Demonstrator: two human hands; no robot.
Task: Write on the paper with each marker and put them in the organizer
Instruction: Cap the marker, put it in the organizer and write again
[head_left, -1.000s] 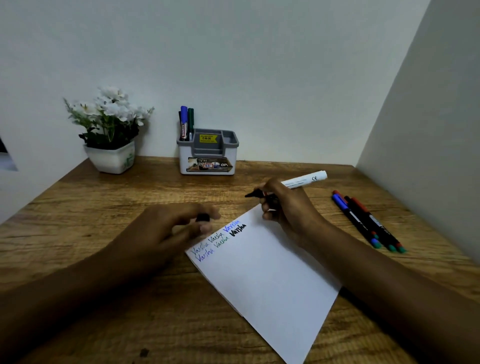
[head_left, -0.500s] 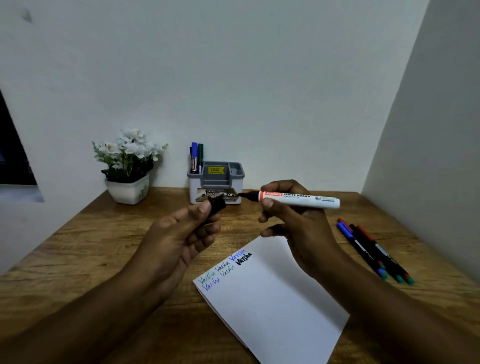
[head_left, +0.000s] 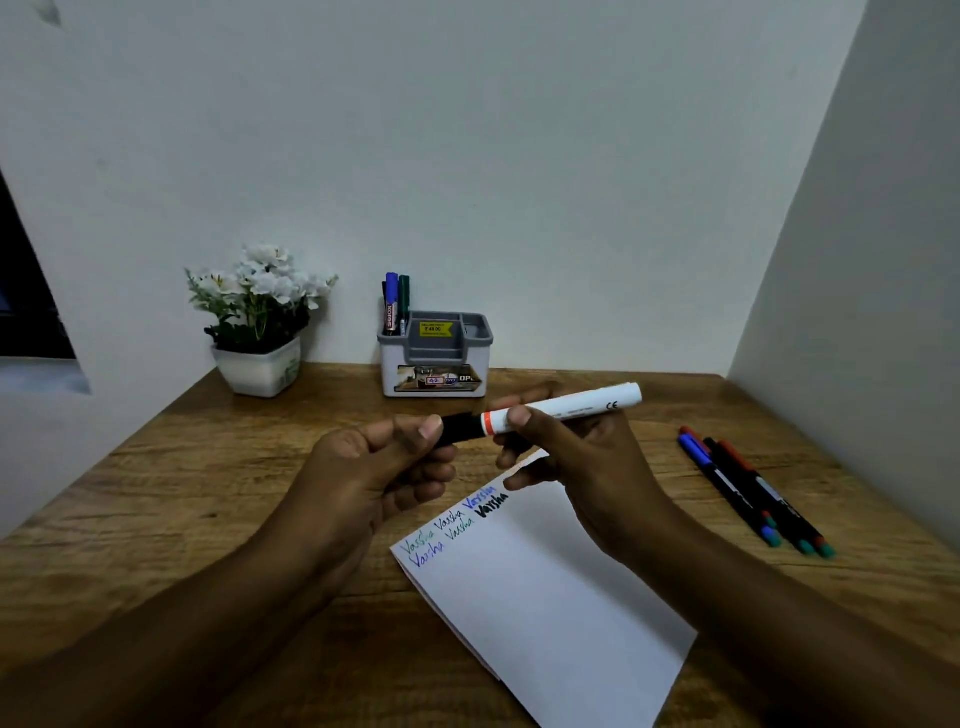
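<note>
My right hand grips the white barrel of a black whiteboard marker, held level above the table. My left hand pinches the marker's black cap, which sits over the tip end against the orange ring. Below lies the white paper with the same word written several times in green, blue and black at its far corner. The grey and white organizer stands at the back with a blue and a green marker upright in its left compartment.
Several thin pens in blue, black and red lie side by side on the wooden table at the right. A white pot of white flowers stands at the back left. Walls close in behind and to the right.
The hands rose from the paper. My left hand brought the black cap to the marker's tip; a moment ago cap and tip were apart, now the cap covers the tip.
</note>
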